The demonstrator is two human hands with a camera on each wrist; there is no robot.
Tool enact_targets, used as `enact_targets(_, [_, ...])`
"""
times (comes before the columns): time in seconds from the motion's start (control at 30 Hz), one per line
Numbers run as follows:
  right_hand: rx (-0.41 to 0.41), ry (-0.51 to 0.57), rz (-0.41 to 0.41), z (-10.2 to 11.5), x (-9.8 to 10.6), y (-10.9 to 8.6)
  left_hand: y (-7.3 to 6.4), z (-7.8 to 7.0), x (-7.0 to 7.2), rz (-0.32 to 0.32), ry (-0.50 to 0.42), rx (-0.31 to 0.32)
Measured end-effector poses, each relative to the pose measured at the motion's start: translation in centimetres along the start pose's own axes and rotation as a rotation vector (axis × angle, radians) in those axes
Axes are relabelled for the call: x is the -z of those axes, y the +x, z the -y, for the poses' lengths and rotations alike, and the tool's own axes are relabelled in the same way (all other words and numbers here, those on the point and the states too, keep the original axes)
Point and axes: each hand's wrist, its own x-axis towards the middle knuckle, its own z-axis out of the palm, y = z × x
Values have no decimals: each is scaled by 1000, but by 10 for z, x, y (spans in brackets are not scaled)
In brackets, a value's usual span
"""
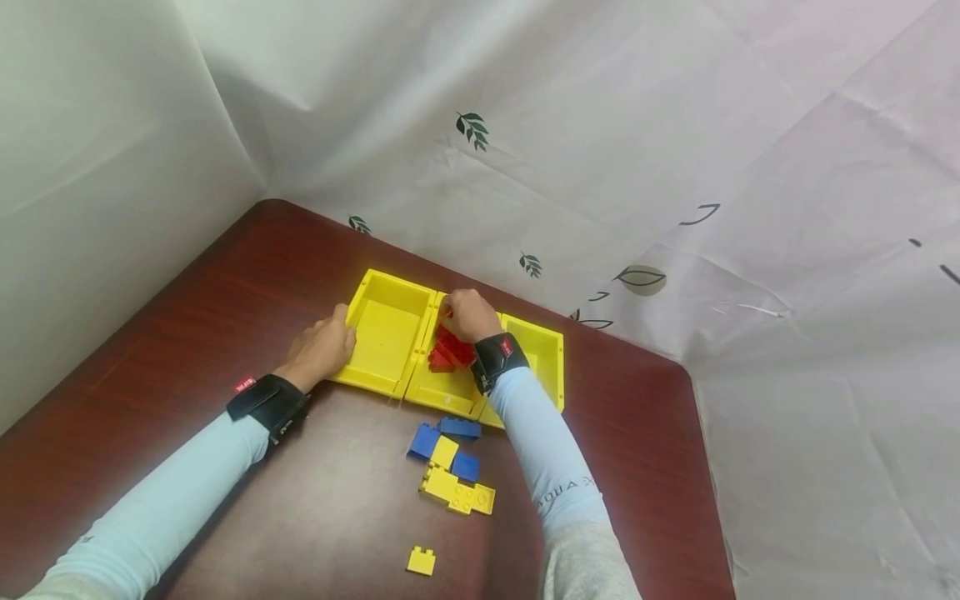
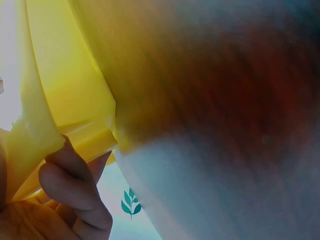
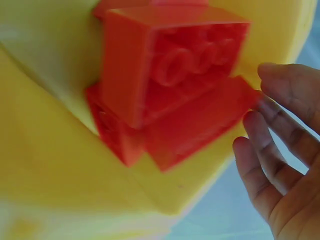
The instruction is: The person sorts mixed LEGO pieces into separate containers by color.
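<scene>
A yellow three-compartment tray [image 1: 381,337] lies across the far part of the table. My left hand [image 1: 321,346] grips its left wall; in the left wrist view the fingers [image 2: 70,187] curl against the yellow plastic. Over the middle compartment is my right hand [image 1: 471,315], reaching in beside several red toy bricks [image 1: 454,347]. In the right wrist view, one hollow red brick [image 3: 125,70] rests tilted on others, its underside tubes showing. The right thumb and fingers [image 3: 260,165] are apart there, one fingertip right at the end of a lower red brick [image 3: 200,127].
In front of the tray lie several blue bricks [image 1: 459,428] and yellow bricks [image 1: 441,482], grouped together. A single yellow brick [image 1: 422,561] sits nearer me. Behind the dark red-brown table [image 1: 247,275] hangs a white leaf-print sheet [image 1: 480,200].
</scene>
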Motion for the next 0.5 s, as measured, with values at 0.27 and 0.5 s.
enact_targets(0.27, [54,24,-29,17,39,-35,0,-2,-2,2,-3,-1])
enact_targets(0.5, [307,-61,-163,37,58,-85,0,-2,-1,-14,8,-20])
